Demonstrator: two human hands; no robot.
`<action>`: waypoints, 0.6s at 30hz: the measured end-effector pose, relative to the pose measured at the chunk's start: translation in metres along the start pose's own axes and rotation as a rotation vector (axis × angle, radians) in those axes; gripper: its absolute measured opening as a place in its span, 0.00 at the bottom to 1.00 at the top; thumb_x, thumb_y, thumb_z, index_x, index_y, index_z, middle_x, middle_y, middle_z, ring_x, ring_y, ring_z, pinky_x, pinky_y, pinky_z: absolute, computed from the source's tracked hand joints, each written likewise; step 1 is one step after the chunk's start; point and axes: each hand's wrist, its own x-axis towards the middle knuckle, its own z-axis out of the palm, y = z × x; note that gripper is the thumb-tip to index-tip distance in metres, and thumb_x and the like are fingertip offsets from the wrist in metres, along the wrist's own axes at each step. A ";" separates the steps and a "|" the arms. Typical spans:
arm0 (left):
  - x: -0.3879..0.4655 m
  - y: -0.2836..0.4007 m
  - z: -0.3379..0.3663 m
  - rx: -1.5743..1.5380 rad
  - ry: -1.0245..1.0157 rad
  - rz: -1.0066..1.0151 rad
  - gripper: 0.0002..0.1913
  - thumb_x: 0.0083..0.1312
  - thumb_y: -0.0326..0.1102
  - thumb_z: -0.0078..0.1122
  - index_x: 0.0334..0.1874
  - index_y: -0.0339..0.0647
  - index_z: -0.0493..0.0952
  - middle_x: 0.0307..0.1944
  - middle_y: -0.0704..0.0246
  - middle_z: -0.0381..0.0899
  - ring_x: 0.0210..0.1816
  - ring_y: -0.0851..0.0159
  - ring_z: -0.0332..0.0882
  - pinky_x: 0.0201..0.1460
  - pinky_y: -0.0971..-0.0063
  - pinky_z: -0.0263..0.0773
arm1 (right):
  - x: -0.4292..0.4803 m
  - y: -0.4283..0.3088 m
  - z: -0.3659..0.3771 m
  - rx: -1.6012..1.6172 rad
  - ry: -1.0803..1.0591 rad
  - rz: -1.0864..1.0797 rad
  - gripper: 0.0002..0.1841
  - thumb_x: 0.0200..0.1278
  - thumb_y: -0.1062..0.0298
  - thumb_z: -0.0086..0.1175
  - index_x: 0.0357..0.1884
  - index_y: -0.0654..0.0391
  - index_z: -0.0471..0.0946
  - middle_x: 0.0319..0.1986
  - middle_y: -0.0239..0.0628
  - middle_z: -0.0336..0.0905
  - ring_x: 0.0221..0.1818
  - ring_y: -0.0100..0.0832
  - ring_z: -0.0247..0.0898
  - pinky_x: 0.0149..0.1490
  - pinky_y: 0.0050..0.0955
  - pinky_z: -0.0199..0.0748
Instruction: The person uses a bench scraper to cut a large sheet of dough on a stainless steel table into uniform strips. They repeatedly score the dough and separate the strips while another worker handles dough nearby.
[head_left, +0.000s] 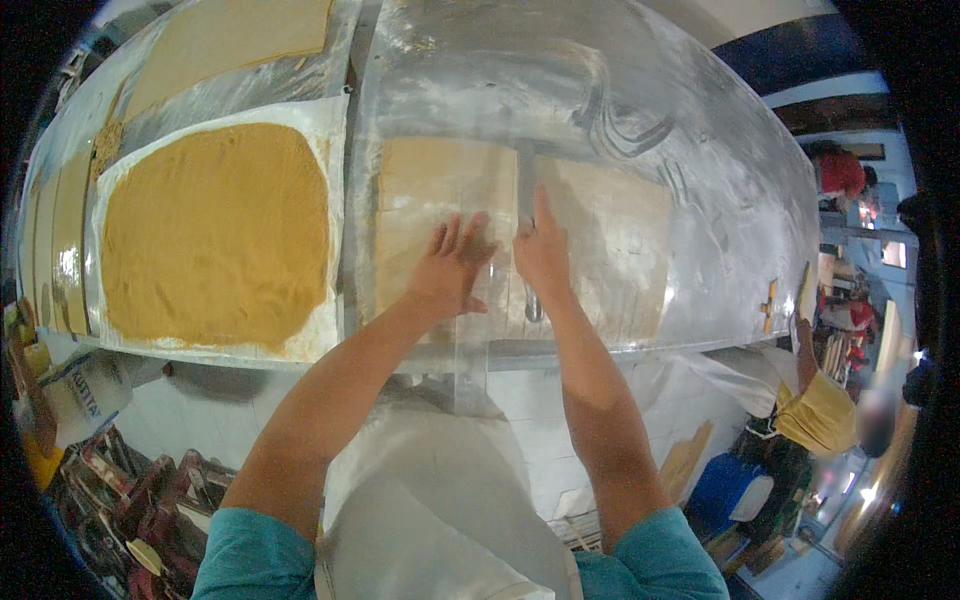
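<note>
My left hand (450, 266) lies flat with fingers apart on a clear straight strip (472, 352), possibly a plastic ruler. The strip crosses a thin tan sheet (409, 180), perhaps candy or dough, and juts past the table's near edge. My right hand (543, 251) is closed around a slim metal-handled tool (533, 306), index finger stretched forward; its working end is hidden. Under and beyond that hand, a second tan piece (607, 240) shows straight lines running away from me. A gap separates the two pieces at the far side.
A shiny metal table (720, 195) spreads before me. On the left, a golden-brown slab (217, 232) rests on a white sheet (335, 161); another tan sheet (232, 45) lies beyond. An orange-handled tool (769, 306) sits near a person in yellow (817, 412). A blue container (724, 491) stands below.
</note>
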 end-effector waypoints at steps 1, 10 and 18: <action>0.000 0.000 0.000 0.013 -0.011 -0.005 0.56 0.49 0.61 0.78 0.80 0.54 0.60 0.85 0.55 0.37 0.83 0.37 0.36 0.84 0.44 0.39 | 0.013 -0.004 0.005 -0.042 -0.009 -0.024 0.41 0.65 0.75 0.51 0.81 0.55 0.52 0.38 0.63 0.82 0.41 0.65 0.80 0.48 0.55 0.77; -0.001 0.012 0.003 0.083 0.007 -0.100 0.64 0.47 0.62 0.78 0.82 0.41 0.52 0.85 0.56 0.39 0.84 0.46 0.37 0.83 0.41 0.34 | 0.123 -0.023 0.044 -0.315 -0.048 -0.143 0.42 0.62 0.74 0.52 0.79 0.68 0.52 0.39 0.60 0.84 0.43 0.59 0.82 0.50 0.52 0.79; 0.002 0.013 0.007 0.168 -0.028 -0.119 0.68 0.48 0.64 0.76 0.82 0.33 0.45 0.85 0.57 0.40 0.84 0.49 0.38 0.83 0.40 0.34 | 0.056 -0.013 0.045 -0.268 -0.114 -0.119 0.43 0.66 0.71 0.51 0.81 0.61 0.46 0.46 0.66 0.81 0.49 0.63 0.80 0.54 0.55 0.76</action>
